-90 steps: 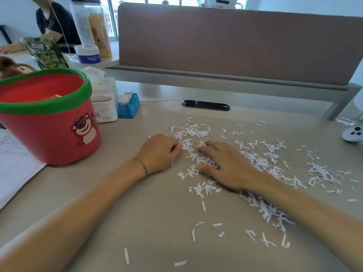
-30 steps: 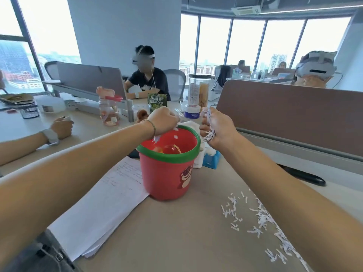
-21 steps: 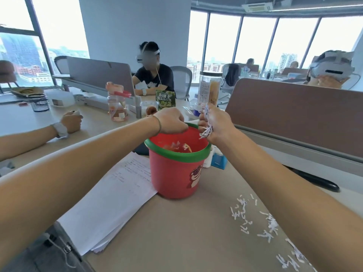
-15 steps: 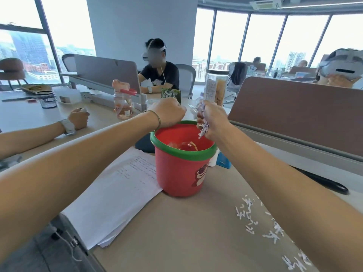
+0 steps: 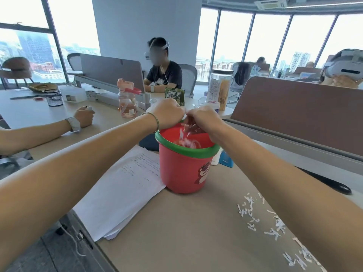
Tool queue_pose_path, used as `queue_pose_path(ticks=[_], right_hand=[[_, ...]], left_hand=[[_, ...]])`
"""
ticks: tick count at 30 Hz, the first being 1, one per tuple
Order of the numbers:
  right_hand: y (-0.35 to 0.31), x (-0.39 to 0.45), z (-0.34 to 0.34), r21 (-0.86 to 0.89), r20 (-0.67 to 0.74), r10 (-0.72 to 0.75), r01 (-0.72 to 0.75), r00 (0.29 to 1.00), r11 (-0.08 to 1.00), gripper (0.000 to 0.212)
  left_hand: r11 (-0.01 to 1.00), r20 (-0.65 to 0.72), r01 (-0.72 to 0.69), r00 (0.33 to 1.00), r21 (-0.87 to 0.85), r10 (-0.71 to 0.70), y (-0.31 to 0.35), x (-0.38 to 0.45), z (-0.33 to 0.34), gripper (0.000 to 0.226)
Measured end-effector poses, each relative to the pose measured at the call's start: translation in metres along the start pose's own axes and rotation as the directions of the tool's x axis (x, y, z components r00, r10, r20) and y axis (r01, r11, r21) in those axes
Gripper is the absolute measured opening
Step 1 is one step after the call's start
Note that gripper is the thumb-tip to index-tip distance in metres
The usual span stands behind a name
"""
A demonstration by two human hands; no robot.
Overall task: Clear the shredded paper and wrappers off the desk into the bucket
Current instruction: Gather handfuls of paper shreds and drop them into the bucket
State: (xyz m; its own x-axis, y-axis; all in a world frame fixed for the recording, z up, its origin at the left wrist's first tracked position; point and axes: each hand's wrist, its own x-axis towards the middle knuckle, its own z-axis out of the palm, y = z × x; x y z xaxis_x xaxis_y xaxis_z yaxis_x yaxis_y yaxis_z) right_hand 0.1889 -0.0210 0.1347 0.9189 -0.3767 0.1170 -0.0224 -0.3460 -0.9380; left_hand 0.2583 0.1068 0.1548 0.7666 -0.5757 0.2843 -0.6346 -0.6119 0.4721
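Observation:
A red bucket (image 5: 180,173) with a green rim and a bear picture stands on the desk. My left hand (image 5: 169,112) hovers over its far left rim as a closed fist, with nothing visible in it. My right hand (image 5: 204,118) is over the bucket mouth, fingers pointing down and loosened. White shredded paper (image 5: 181,134) drops from them onto a small heap inside. More shredded paper (image 5: 275,230) lies scattered on the desk at the lower right, under my right forearm. I see no wrappers on the desk.
A stack of printed sheets (image 5: 121,193) lies left of the bucket. A blue tape dispenser (image 5: 225,160) sits behind it. A brown divider (image 5: 294,114) runs along the right. Another person's hand (image 5: 83,116), a pink bottle (image 5: 127,103) and a green snack packet (image 5: 174,96) are further back.
Both hands left the desk with shreds and rose over the bucket. The left hand dropped its load first. My right hand has now lowered to the bucket mouth and loosened, and its shreds fall.

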Motion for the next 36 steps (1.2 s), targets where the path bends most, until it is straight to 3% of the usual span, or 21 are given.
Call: queue_pose_path(ticks=[6, 13, 19, 24, 26, 30, 36], right_hand=[[-0.004, -0.013, -0.017, -0.324, 0.171, -0.153, 0.202, 0.973, 0.924, 0.021], [0.003, -0.046, -0.075, -0.448, -0.038, -0.31, 0.261, 0.95, 0.855, 0.022], [0.053, -0.09, -0.135, -0.518, -0.142, -0.208, 0.106, 0.968, 0.848, 0.027], [0.106, -0.131, -0.173, -0.564, -0.187, -0.107, -0.018, 0.977, 0.825, 0.026], [0.123, -0.147, -0.182, -0.561, -0.207, -0.073, -0.057, 0.976, 0.826, 0.025], [0.148, -0.171, -0.197, -0.53, -0.24, -0.009, -0.123, 0.971, 0.839, 0.026], [0.175, -0.195, -0.222, -0.515, -0.321, 0.028, -0.199, 0.947, 0.834, 0.026]], left_hand=[[0.999, -0.046, -0.028, 0.999, -0.025, 0.027, 0.015, -0.01, 0.001, 0.031], [0.982, -0.195, -0.179, 0.963, 0.052, 0.186, 0.076, -0.016, 0.017, 0.033], [0.911, -0.175, -0.402, 0.907, -0.091, 0.383, 0.122, -0.029, 0.071, 0.033], [0.849, -0.07, -0.501, 0.865, -0.168, 0.496, 0.129, -0.047, 0.138, 0.017], [0.852, 0.033, -0.494, 0.862, -0.174, 0.507, 0.119, -0.05, 0.17, 0.013], [0.914, 0.439, -0.375, 0.803, -0.155, 0.404, 0.092, -0.064, 0.225, 0.048], [0.87, 0.534, -0.488, 0.755, 0.072, 0.38, 0.088, -0.071, 0.282, 0.067]])
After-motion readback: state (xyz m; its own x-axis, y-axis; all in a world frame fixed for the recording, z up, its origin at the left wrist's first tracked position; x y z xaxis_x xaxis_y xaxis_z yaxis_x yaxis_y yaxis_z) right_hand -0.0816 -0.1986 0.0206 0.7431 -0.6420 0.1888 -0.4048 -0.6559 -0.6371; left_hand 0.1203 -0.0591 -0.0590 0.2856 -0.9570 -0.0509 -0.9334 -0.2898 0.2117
